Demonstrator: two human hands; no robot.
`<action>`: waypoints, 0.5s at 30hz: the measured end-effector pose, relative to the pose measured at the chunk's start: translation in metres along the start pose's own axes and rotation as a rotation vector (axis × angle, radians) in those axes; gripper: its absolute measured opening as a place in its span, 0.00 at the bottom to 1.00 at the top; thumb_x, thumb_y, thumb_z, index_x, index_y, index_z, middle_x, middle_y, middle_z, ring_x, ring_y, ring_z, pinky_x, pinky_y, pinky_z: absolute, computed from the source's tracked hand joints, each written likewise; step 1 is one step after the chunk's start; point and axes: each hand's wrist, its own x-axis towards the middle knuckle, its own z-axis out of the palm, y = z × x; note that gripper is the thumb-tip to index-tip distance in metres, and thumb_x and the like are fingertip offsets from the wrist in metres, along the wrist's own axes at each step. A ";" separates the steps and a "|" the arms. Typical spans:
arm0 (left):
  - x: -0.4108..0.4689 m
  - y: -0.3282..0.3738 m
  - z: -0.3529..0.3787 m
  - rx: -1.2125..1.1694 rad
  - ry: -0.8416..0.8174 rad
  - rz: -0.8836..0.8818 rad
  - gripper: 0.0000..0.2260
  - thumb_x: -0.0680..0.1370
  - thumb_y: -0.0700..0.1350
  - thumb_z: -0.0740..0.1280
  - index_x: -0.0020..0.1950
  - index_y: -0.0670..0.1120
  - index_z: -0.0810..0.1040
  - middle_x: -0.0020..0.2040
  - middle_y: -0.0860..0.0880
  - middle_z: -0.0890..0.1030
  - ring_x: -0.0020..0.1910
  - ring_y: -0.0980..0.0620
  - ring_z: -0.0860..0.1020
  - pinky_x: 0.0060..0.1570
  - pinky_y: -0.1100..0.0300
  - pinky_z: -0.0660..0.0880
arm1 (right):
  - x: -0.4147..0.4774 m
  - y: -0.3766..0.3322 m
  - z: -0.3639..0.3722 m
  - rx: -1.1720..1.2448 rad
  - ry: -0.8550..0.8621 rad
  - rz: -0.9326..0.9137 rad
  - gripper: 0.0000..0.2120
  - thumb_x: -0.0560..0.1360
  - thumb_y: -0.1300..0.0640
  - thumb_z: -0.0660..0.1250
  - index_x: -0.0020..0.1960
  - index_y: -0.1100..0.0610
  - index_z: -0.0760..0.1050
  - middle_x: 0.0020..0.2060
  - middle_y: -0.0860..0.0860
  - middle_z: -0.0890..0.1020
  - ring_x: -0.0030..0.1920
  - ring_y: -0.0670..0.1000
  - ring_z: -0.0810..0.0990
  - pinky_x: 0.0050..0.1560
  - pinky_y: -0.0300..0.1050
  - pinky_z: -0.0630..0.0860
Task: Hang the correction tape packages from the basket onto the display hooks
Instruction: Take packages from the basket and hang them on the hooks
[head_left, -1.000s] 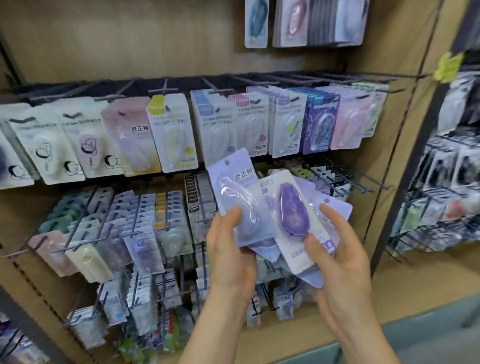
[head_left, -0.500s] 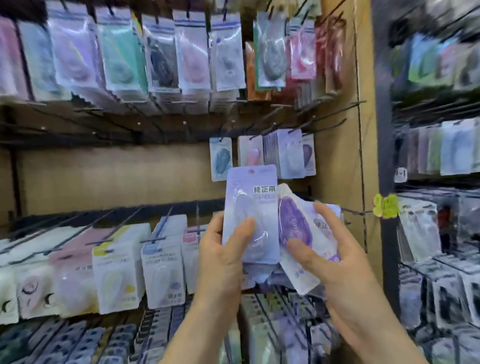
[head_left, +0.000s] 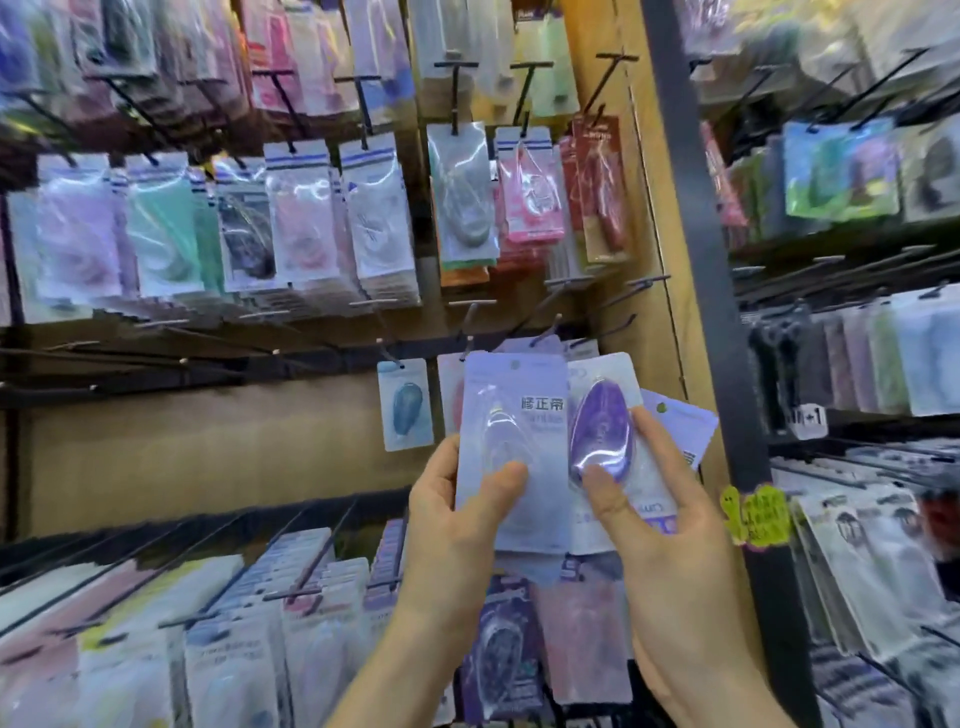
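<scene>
I hold a fanned stack of correction tape packages in front of the display. My left hand (head_left: 457, 512) grips a pale lilac package (head_left: 511, 415), thumb on its front. My right hand (head_left: 660, 514) holds a package with a dark purple tape (head_left: 602, 431), thumb on the blister; more lilac packages (head_left: 675, 431) lie behind it. Just behind the stack's top, a blue tape package (head_left: 406, 405) and a few others hang on a row of display hooks (head_left: 467, 343). Several hooks at the left of that row (head_left: 182, 361) are bare. No basket is in view.
Full hooks of packaged tapes fill the upper rows (head_left: 291, 218) and the lower row (head_left: 260, 623). A dark metal upright (head_left: 696, 260) divides this bay from a second rack (head_left: 857, 338) on the right. A yellow tag (head_left: 756, 514) sticks out near my right hand.
The view has tilted upward from the lower rows to the upper rows. Both hands have risen with the stack, whose top now reaches the sparse hook row.
</scene>
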 end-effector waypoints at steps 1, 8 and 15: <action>0.003 0.000 0.003 0.008 -0.011 -0.010 0.17 0.69 0.45 0.72 0.57 0.46 0.80 0.51 0.46 0.86 0.50 0.44 0.84 0.47 0.51 0.83 | 0.004 0.002 0.000 0.016 0.000 0.009 0.25 0.68 0.55 0.73 0.65 0.44 0.76 0.57 0.40 0.83 0.57 0.46 0.83 0.57 0.49 0.81; 0.043 0.006 -0.004 -0.020 -0.254 -0.312 0.20 0.67 0.44 0.74 0.59 0.44 0.81 0.52 0.41 0.85 0.47 0.42 0.84 0.42 0.54 0.79 | 0.019 0.017 -0.014 0.031 0.036 0.021 0.24 0.65 0.60 0.74 0.61 0.47 0.80 0.52 0.47 0.86 0.51 0.49 0.86 0.50 0.46 0.82; 0.056 -0.003 -0.015 -0.197 -0.067 -0.212 0.15 0.71 0.45 0.71 0.55 0.41 0.81 0.47 0.43 0.85 0.41 0.46 0.84 0.35 0.56 0.80 | 0.023 0.017 -0.026 -0.159 0.267 -0.145 0.10 0.70 0.54 0.73 0.44 0.37 0.85 0.47 0.39 0.86 0.47 0.38 0.83 0.45 0.34 0.80</action>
